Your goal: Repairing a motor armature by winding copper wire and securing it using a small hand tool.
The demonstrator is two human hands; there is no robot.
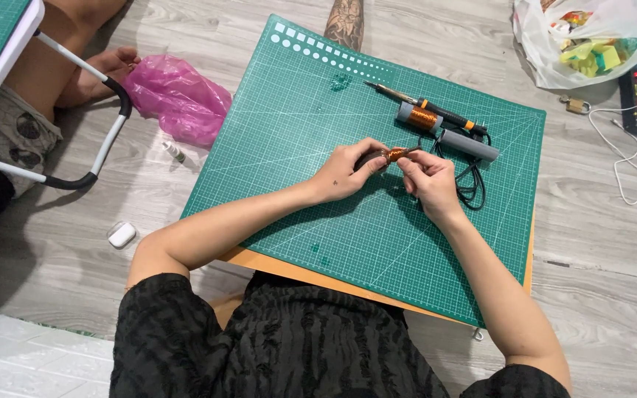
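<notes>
Far left, at nine o'clock from the mat, a pink plastic bag lies crumpled on the floor, with a small white case lower down at about eight. On to the green cutting mat, where the action is. The left hand is curled shut, thumb and fingers pinching one end of a small copper wire coil held just above the middle of the mat. The right hand meets it from three o'clock, fingertips closed on the other end, perhaps on a loose strand; that part is too small to tell. This reads as the winding step, with the coil partly wrapped. The next turn would call for steady tension and a fresh grip. At one o'clock from the hands sit a grey tube wound with copper wire and a soldering iron, its black cord looping down beside the right wrist.
</notes>
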